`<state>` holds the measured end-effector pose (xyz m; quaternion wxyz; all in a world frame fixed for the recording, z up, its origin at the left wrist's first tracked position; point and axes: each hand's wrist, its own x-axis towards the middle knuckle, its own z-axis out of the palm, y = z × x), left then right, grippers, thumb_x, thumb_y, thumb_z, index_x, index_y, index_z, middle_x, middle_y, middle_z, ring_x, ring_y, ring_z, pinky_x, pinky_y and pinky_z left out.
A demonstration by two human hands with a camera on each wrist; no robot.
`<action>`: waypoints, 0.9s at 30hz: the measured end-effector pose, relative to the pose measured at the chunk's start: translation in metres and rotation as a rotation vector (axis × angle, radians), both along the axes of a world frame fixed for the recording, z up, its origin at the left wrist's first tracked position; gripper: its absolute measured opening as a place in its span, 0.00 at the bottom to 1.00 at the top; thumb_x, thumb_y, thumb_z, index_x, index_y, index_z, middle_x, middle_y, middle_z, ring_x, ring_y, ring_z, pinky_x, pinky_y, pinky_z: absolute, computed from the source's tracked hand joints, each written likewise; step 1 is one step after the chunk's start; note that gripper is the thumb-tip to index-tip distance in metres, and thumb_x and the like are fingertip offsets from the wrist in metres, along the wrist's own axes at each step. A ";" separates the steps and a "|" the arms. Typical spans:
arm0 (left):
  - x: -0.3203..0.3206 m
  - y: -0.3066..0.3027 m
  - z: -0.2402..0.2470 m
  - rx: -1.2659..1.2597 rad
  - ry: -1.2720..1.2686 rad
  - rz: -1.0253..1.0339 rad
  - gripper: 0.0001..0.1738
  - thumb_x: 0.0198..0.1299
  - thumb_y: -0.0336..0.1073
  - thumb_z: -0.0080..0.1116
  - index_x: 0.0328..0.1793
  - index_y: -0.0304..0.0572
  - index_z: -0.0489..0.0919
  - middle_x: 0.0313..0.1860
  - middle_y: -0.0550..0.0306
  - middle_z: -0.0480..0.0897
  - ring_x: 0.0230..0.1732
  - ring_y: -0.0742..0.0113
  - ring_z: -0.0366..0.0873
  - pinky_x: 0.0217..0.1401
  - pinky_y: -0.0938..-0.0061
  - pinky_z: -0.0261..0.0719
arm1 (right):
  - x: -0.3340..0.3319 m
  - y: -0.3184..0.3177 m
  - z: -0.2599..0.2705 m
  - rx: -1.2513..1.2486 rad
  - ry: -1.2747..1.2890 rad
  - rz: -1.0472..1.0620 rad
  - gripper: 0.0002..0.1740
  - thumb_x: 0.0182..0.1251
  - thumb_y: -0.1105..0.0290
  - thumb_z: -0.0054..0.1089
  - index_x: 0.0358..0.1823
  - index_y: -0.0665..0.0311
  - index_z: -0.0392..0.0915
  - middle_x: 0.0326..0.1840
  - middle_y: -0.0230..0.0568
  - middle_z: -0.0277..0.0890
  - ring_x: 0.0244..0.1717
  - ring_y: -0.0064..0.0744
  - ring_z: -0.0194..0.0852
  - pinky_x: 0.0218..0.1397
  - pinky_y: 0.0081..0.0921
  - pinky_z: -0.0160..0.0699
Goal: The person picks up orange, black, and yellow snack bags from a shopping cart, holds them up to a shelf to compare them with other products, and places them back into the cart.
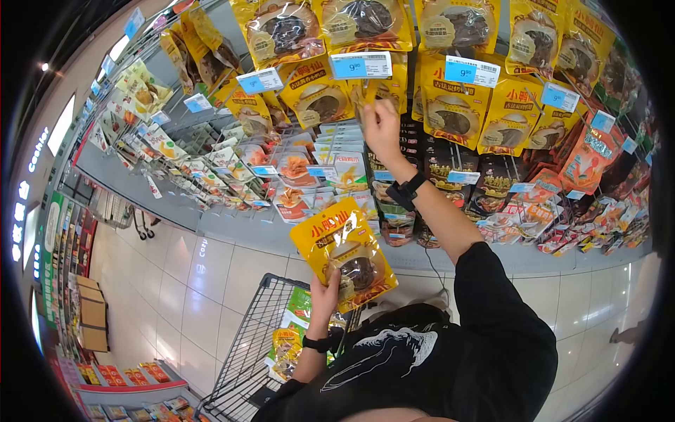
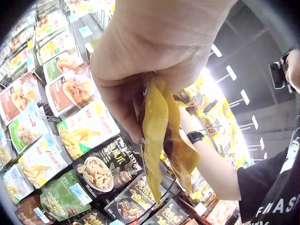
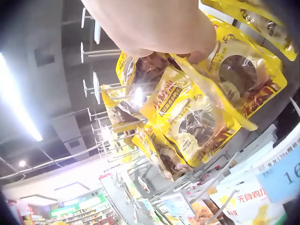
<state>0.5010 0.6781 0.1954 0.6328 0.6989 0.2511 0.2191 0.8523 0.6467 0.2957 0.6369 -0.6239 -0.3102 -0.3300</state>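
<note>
The left hand [image 1: 325, 294] grips a yellow snack pouch [image 1: 343, 235] by its lower edge, thumb across the front. Seen from the left wrist, that hand [image 2: 150, 51] has its fingers curled round the yellow pouch [image 2: 157, 126], which shows edge-on. The right hand [image 1: 382, 130] is raised to the hanging row of yellow pouches, just below a price tag [image 1: 360, 66]. In the right wrist view the right hand [image 3: 159, 28] is at the top edge of a yellow pouch [image 3: 206, 84], its fingertips hidden behind the hand.
A wire shopping cart [image 1: 242, 330] holding green and yellow packages stands by the person's left side. White and orange packs [image 1: 295, 169] hang below the yellow ones, with dark packs [image 1: 439, 165] farther right. Metal hooks [image 3: 105, 54] with tags project from the rack.
</note>
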 end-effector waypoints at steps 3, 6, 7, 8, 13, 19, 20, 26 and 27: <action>-0.002 0.001 0.002 -0.008 0.045 0.001 0.14 0.63 0.33 0.55 0.51 0.32 0.74 0.40 0.61 0.79 0.39 0.77 0.73 0.43 0.79 0.72 | -0.003 -0.016 -0.009 0.108 0.327 0.184 0.12 0.71 0.68 0.47 0.41 0.71 0.74 0.25 0.41 0.68 0.27 0.25 0.65 0.30 0.26 0.64; -0.001 0.001 0.003 -0.007 0.000 -0.001 0.14 0.63 0.33 0.56 0.51 0.32 0.74 0.40 0.60 0.79 0.40 0.76 0.73 0.43 0.79 0.72 | -0.037 -0.033 0.008 0.224 0.310 0.245 0.12 0.73 0.68 0.45 0.39 0.71 0.72 0.26 0.33 0.70 0.29 0.17 0.61 0.32 0.22 0.63; -0.002 0.002 0.002 -0.028 -0.021 0.004 0.14 0.63 0.33 0.56 0.51 0.32 0.74 0.40 0.60 0.79 0.40 0.76 0.73 0.44 0.79 0.72 | -0.049 -0.042 0.010 0.208 0.333 0.281 0.12 0.73 0.68 0.44 0.39 0.71 0.72 0.26 0.30 0.70 0.29 0.16 0.61 0.32 0.20 0.64; -0.004 0.004 0.001 -0.049 -0.041 0.008 0.14 0.63 0.33 0.56 0.51 0.32 0.74 0.41 0.60 0.79 0.40 0.76 0.74 0.44 0.79 0.72 | -0.061 -0.054 0.011 0.124 0.375 0.296 0.12 0.73 0.68 0.44 0.42 0.71 0.72 0.28 0.30 0.71 0.29 0.15 0.62 0.33 0.18 0.64; -0.018 0.022 -0.013 -0.081 -0.079 0.041 0.12 0.63 0.33 0.56 0.48 0.33 0.76 0.39 0.62 0.80 0.38 0.77 0.74 0.42 0.79 0.72 | -0.097 -0.079 0.010 0.105 0.382 0.347 0.11 0.72 0.68 0.47 0.45 0.71 0.73 0.30 0.28 0.72 0.31 0.14 0.63 0.33 0.17 0.64; -0.045 0.039 -0.007 -0.336 -0.260 0.033 0.11 0.63 0.31 0.55 0.49 0.33 0.77 0.42 0.61 0.81 0.40 0.76 0.77 0.43 0.80 0.74 | -0.118 -0.101 -0.034 -0.240 0.562 0.551 0.12 0.73 0.69 0.46 0.48 0.70 0.73 0.33 0.25 0.75 0.33 0.13 0.67 0.37 0.16 0.67; -0.051 0.043 -0.010 -0.337 -0.215 -0.002 0.11 0.62 0.30 0.55 0.49 0.32 0.78 0.42 0.60 0.81 0.41 0.75 0.77 0.43 0.80 0.74 | -0.124 -0.099 -0.046 -0.252 0.559 0.564 0.12 0.73 0.69 0.46 0.48 0.70 0.73 0.33 0.25 0.75 0.33 0.13 0.67 0.37 0.16 0.67; -0.045 0.042 -0.008 -0.355 -0.208 -0.130 0.14 0.62 0.31 0.56 0.51 0.31 0.78 0.45 0.60 0.82 0.44 0.74 0.77 0.47 0.78 0.73 | -0.185 -0.075 -0.046 -0.421 0.921 1.144 0.14 0.72 0.68 0.47 0.51 0.69 0.74 0.38 0.25 0.76 0.35 0.12 0.67 0.36 0.15 0.68; -0.045 0.042 -0.009 -0.346 -0.158 -0.153 0.14 0.62 0.31 0.56 0.52 0.31 0.78 0.45 0.60 0.82 0.44 0.74 0.76 0.48 0.78 0.73 | -0.192 -0.066 -0.049 -0.336 0.955 1.225 0.15 0.72 0.68 0.47 0.53 0.68 0.74 0.40 0.25 0.76 0.37 0.12 0.68 0.38 0.15 0.69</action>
